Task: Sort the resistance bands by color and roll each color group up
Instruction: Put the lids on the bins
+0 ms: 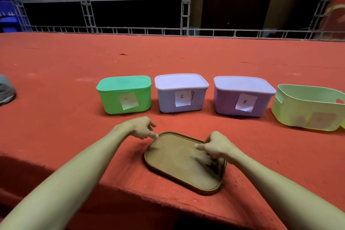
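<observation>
A brown lid (pixel 179 162) lies flat near the table's front edge, rim up. My left hand (pixel 141 127) reaches down to its far left corner, with straight fingertips touching the rim. My right hand (pixel 214 147) is on the lid's right side, thumb pointing left and fingers curled down at the rim, blurred. No resistance band lies in the open. A small red piece (pixel 340 101) shows inside the open pale green basket (pixel 306 115) at the right; I cannot tell what it is.
Three lidded boxes stand in a row behind the lid, each with a paper note: green (pixel 124 95), light blue (pixel 181 92), purple (pixel 242 96). A grey object (pixel 5 89) lies at the left edge. A red cloth (pixel 168 56) covers the table.
</observation>
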`<state>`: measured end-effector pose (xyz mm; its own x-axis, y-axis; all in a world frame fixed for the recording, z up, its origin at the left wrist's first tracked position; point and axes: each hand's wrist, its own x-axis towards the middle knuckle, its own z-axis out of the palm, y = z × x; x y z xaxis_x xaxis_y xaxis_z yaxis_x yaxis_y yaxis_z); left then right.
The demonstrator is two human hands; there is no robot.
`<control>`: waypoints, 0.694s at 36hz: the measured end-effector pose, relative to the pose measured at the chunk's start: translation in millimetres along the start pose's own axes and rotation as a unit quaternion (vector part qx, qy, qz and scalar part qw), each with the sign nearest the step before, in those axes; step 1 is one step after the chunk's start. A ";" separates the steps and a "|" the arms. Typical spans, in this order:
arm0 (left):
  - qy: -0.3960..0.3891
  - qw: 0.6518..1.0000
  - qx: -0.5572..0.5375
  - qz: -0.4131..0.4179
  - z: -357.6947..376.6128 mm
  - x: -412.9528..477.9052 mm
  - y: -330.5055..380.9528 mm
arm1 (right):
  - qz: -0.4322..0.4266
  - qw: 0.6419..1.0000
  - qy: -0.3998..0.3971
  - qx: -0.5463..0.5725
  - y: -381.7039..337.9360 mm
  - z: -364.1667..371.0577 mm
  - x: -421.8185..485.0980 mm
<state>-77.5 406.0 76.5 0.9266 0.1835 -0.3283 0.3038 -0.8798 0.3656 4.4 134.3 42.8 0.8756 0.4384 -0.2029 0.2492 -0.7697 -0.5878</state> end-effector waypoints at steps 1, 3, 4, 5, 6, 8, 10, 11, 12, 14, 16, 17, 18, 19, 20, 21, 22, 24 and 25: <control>-0.006 1.000 0.007 0.000 0.8 -0.8 5.2 | -0.001 1.000 0.009 -0.023 2.6 -4.7 -0.5; -0.004 0.999 0.037 0.001 5.2 0.5 11.4 | 0.003 0.998 0.016 -0.069 9.4 -16.5 -4.3; -0.003 0.999 0.048 0.000 6.6 0.7 14.6 | 0.007 0.995 0.014 -0.094 13.0 -23.1 -8.0; -0.001 0.998 0.058 0.001 7.9 2.2 15.7 | 0.010 0.993 0.012 -0.120 18.7 -29.8 -11.3; -0.002 0.997 0.072 -0.002 9.4 3.9 16.3 | 0.017 0.990 0.009 -0.142 24.9 -35.8 -15.0; 0.001 0.996 0.090 -0.001 11.2 5.4 17.8 | 0.035 0.985 0.003 -0.170 38.1 -45.8 -22.3; 0.001 0.996 0.090 -0.005 12.7 7.7 17.4 | 0.039 0.986 -0.019 -0.161 50.0 -50.6 -28.8; -0.001 0.996 0.086 -0.008 13.6 9.6 16.8 | 0.040 0.989 -0.040 -0.139 53.3 -50.5 -31.8; -0.003 0.997 0.083 -0.013 14.4 10.3 17.0 | 0.040 0.991 -0.062 -0.114 55.7 -48.6 -34.1; -0.006 0.997 0.076 -0.022 16.2 12.5 17.8 | 0.038 0.993 -0.091 -0.069 57.4 -42.1 -37.0; -0.003 0.997 0.069 -0.028 18.7 13.3 20.0 | 0.036 0.994 -0.097 -0.036 57.4 -33.9 -37.9; 0.000 0.997 0.064 -0.031 20.0 14.3 20.6 | 0.036 0.995 -0.094 -0.028 57.0 -30.4 -37.7; 0.004 0.998 0.060 -0.035 20.6 14.9 21.2 | 0.036 0.995 -0.087 -0.023 56.2 -27.9 -37.4; 0.007 0.998 0.055 -0.040 21.4 14.8 21.1 | 0.035 0.996 -0.080 -0.020 56.1 -26.1 -37.3; 0.008 0.998 0.048 -0.049 22.1 14.4 20.4 | 0.036 0.996 -0.074 -0.015 56.3 -25.4 -37.2; 0.007 0.998 0.038 -0.056 23.1 13.8 19.0 | 0.038 0.997 -0.069 -0.013 57.3 -24.9 -37.2; 0.003 0.998 0.028 -0.064 24.0 14.0 17.0 | 0.036 0.997 -0.063 -0.013 58.5 -24.9 -37.5; -0.002 0.997 0.013 -0.075 26.2 12.8 14.6 | 0.028 0.998 -0.050 -0.019 60.6 -24.7 -38.4; -0.003 0.997 0.004 -0.079 27.6 12.3 14.0 | 0.022 0.998 -0.045 -0.023 61.0 -24.7 -39.1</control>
<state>-67.9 383.9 53.5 0.8662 0.3178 -0.3857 0.4441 -0.8435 0.3023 -4.4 58.8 34.2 0.8461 0.4415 -0.2987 0.2315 -0.8090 -0.5403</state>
